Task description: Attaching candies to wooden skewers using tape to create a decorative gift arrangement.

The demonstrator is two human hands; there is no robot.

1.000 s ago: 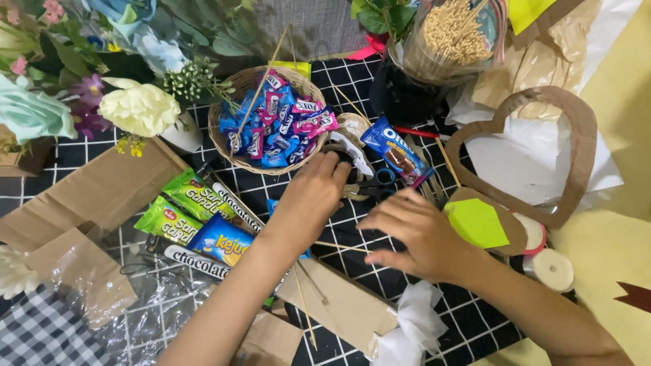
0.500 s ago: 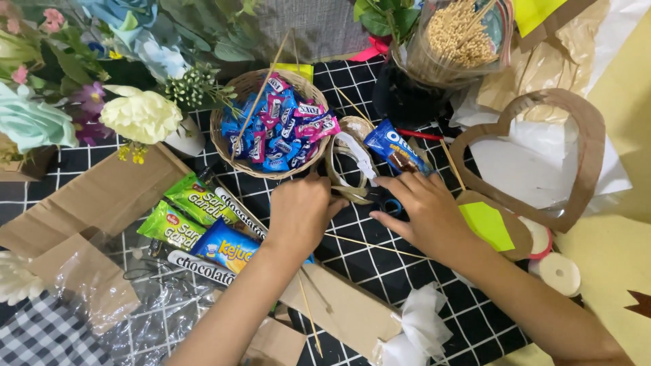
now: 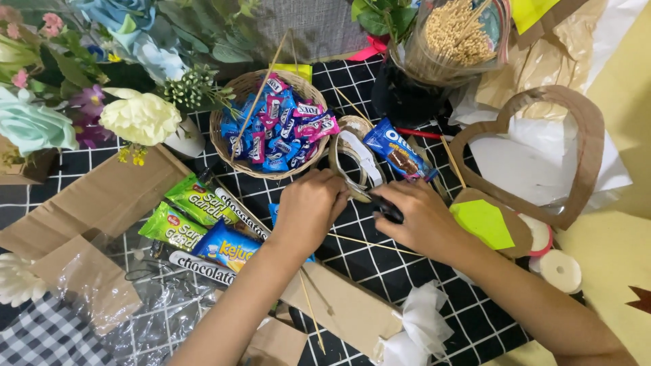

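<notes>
Two bare hands meet in the middle of a table [image 3: 407,271] that has a black cloth with white lines on it. The left hand [image 3: 313,207] is curled up small, with its fingers bent down at the edge of a brown ring of tape [image 3: 352,159] with a white strip across it. I cannot tell if the left hand really holds something. The right hand [image 3: 419,215] is closed around a small black thing [image 3: 388,207], and only a bit of that thing peeks out, so I cannot tell what it is. The two hands are just beside each other, right below the ring. Just above the ring sits a round woven basket [image 3: 239,91] full of small blue and pink candy packs. A blue cookie pack [image 3: 399,150] lies just to the right of the ring. To the left of the left arm lie green snack packs [image 3: 186,213], a blue snack pack [image 3: 230,245] and a long white bar [image 3: 203,268], all close together. A thin wooden stick [image 3: 369,242] lies on the cloth under the hands. A brown heart-shaped frame [image 3: 590,156] lies to the right, and a bright green paper piece [image 3: 485,224] sits just beside the right wrist. Soft fake flowers [image 3: 139,115] are at the top left.
</notes>
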